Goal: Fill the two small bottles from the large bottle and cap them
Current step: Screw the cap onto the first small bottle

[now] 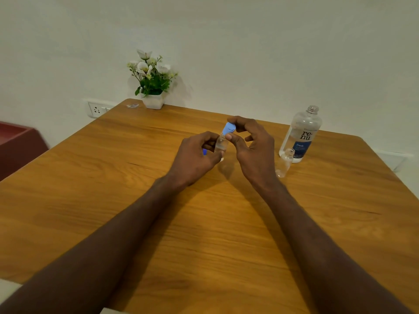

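Note:
My left hand (pixel 197 155) grips a small clear bottle (pixel 221 145) above the middle of the wooden table (pixel 113 189). My right hand (pixel 254 146) pinches a light blue cap (pixel 228 128) just over that bottle's neck. Something small and blue (pixel 204 152) peeks out under my left fingers. A second small clear bottle (pixel 285 163) stands open and uncapped to the right. Behind it stands the large clear bottle (pixel 301 134) with a dark blue label, its mouth open and without a cap.
A white pot of white flowers (pixel 153 87) stands at the table's far edge against the wall, with a small object (pixel 132 106) beside it. A wall socket (pixel 97 109) sits at far left, and a red piece of furniture (pixel 15 143) lies left of the table.

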The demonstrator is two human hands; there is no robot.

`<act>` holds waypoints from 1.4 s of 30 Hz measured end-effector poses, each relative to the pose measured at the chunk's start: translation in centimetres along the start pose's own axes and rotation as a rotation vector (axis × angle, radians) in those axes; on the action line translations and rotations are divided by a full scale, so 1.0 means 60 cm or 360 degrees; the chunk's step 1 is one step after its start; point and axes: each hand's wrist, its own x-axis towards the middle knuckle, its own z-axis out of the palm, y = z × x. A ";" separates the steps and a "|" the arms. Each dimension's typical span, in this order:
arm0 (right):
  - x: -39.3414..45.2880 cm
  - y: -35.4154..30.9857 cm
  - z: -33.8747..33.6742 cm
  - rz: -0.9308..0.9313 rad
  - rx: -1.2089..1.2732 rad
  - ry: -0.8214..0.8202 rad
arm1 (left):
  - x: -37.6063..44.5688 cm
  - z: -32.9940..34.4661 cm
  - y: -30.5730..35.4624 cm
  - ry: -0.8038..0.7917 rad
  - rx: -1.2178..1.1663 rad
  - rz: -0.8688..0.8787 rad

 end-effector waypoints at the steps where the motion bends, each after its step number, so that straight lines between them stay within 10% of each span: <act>1: 0.000 0.000 -0.001 -0.0006 -0.0004 -0.0012 | 0.000 -0.001 -0.001 -0.0005 0.0003 0.0007; 42: -0.004 0.005 0.010 0.0391 0.0323 -0.0081 | -0.006 -0.008 0.006 -0.0070 0.0000 -0.0001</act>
